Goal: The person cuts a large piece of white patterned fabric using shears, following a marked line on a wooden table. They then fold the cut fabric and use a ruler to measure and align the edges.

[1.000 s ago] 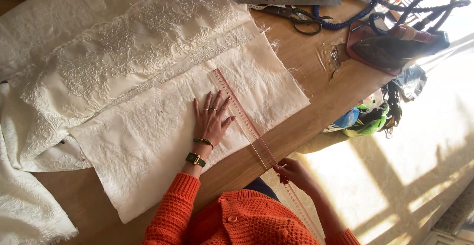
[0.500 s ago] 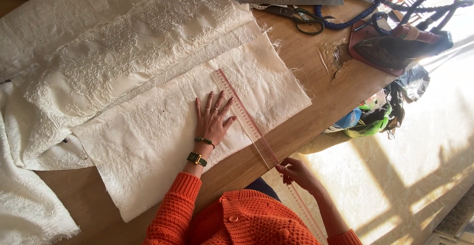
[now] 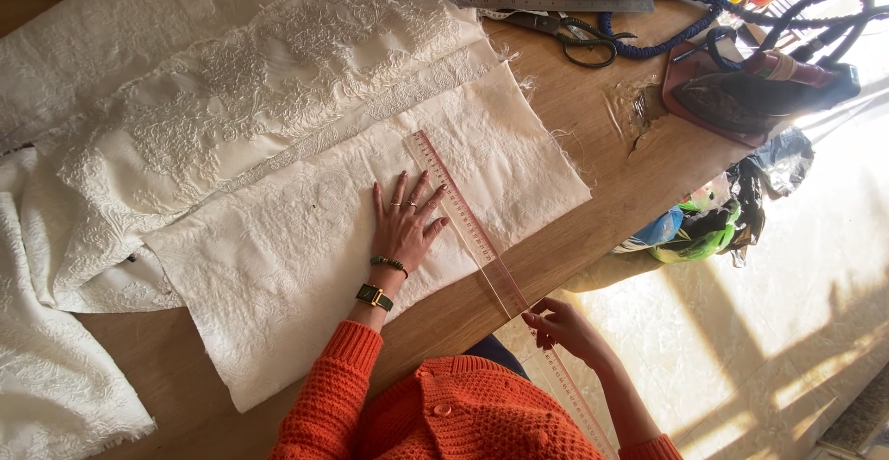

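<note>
Ruler [image 3: 472, 228] barely shifted since a moment ago, lying just beside the left hand [image 3: 405, 226] fingers spread flat on cream fabric [image 3: 306, 265]. Right hand [image 3: 560, 326] fingers pinch the ruler's near end off the worktop [image 3: 639, 159] edge; looks like alignment continuing.

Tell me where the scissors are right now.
In the head view, the scissors lie at the table's far edge, just below the metal ruler and beside the blue cord, well beyond both hands.
</note>
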